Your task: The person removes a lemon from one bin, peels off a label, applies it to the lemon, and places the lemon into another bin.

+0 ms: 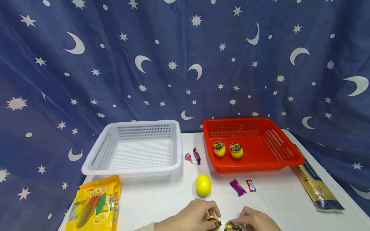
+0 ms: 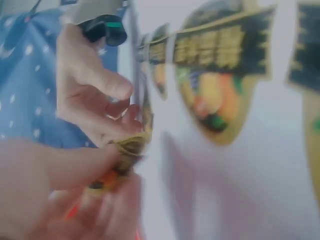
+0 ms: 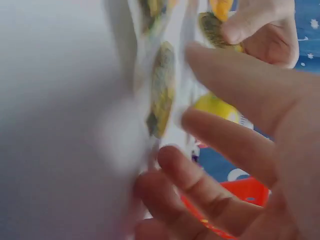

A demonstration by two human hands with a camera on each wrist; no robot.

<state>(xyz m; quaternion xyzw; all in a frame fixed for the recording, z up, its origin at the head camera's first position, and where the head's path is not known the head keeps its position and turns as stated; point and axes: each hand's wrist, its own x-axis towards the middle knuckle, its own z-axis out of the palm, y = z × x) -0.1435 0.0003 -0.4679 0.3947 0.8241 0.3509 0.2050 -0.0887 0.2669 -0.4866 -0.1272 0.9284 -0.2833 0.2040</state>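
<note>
At the front of the table, my left hand (image 1: 195, 216) pinches a round black-and-gold fruit sticker (image 2: 120, 162) between thumb and fingers. My right hand (image 1: 255, 219) is just beside it, its index fingertip at another such sticker (image 1: 232, 226). Seen from the right wrist, the fingers (image 3: 225, 135) of that hand are spread apart, close over a sticker (image 3: 162, 90) on white backing. More stickers (image 2: 215, 95) sit in a row in the left wrist view. A plain yellow lemon (image 1: 203, 185) lies on the table beyond the left hand.
A red basket (image 1: 254, 168) at the back right holds two labelled lemons (image 1: 236, 150). A white basket (image 1: 133, 171) stands at the back left. Wrapped candies (image 1: 238, 187) and a lollipop (image 1: 188, 157) lie between. A yellow candy bag (image 1: 92, 205) and a spaghetti pack (image 1: 318, 186) flank the table.
</note>
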